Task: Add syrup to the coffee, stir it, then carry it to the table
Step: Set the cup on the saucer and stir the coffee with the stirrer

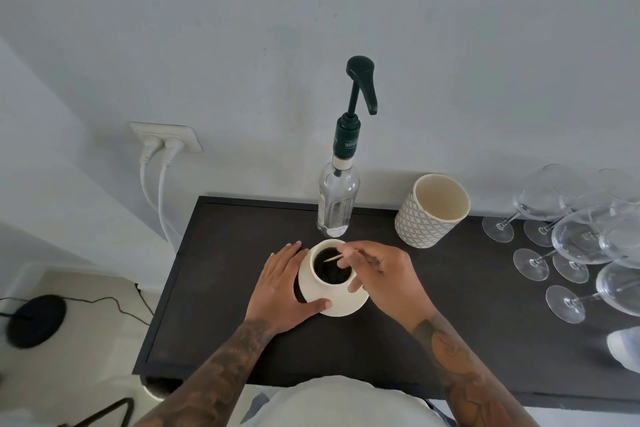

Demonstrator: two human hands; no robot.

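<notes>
A cream cup (317, 288) full of dark coffee (330, 267) stands on a cream saucer (353, 307) on the dark tabletop. My left hand (282, 291) wraps the cup's left side, thumb on the saucer. My right hand (377, 276) pinches a thin wooden stir stick (334, 257) whose tip dips into the coffee. Behind the cup stands a clear glass syrup bottle (335, 203) with a dark green pump (360, 87), its spout pointing right.
A patterned cream container (431, 213) stands open at the back right. Several wine glasses (575, 236) crowd the right side of the dark table (214, 288). A wall socket with two white plugs (162, 142) is at the left. A black lamp base (34, 319) sits on the floor.
</notes>
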